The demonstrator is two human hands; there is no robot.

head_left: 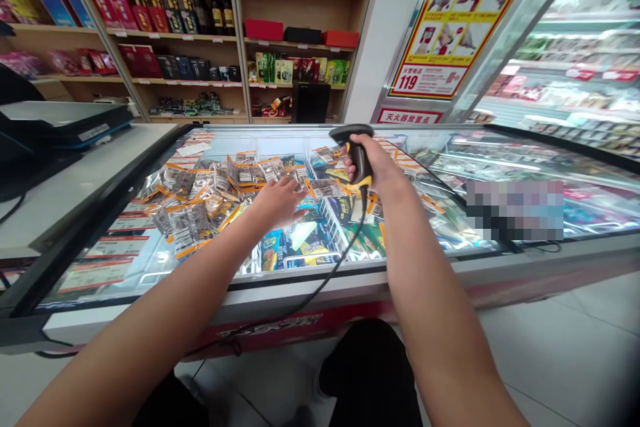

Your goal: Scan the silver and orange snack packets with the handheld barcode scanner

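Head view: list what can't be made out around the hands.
All in the head view:
- Scanner grip: partly covered by the right hand.
- Left hand palm: faces away, so contact with the packets is unclear.
- Packet print: mostly too small to read.
- Cable: part runs behind the left forearm.
- Anything under the pixelated patch: masked.

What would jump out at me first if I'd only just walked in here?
Probably the black-and-yellow scanner, held up near the picture's centre in the right grip, its dark cable trailing down. Next, the heap of orange-edged packets on the left part of the glass-topped case, with the left grip spread beside them. Behind, toward the upper right, a bright red-and-yellow poster stands out.
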